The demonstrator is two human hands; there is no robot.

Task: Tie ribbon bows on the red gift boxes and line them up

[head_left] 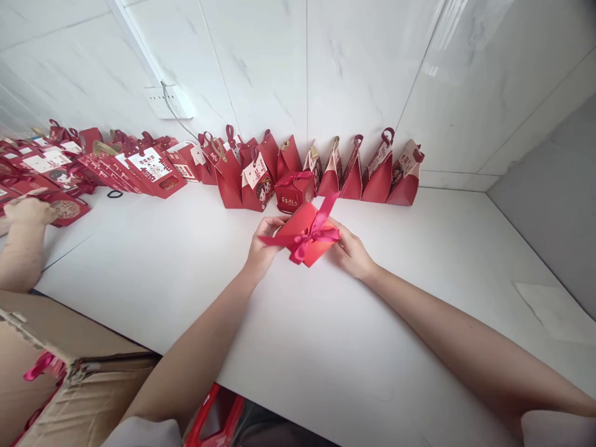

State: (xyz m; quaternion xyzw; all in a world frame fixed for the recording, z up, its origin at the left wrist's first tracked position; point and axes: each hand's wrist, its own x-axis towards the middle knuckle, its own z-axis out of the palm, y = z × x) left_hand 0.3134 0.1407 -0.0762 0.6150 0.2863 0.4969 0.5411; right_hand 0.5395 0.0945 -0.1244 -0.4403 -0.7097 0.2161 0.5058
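Between my two hands is a red gift box (300,220) with a pink-red ribbon bow (310,239) tied across its top. My left hand (264,243) grips its left side, with the fingertips partly hidden behind the box. On the opposite side, my right hand (351,249) is closed on the box's right edge. Just beyond the held box stands a similar small red box (294,191) with a ribbon and gold lettering. Behind that, a row of red peaked gift boxes (356,171) with ribbon loops and printed tags lines the wall.
Many red gift boxes (153,172) crowd the table's left side, where another person's hand (30,211) touches one. An open cardboard box (97,397) with red ribboned items stands at lower left. A wall socket (168,102) has a cable. A red plastic item (216,413) sits below the table edge.
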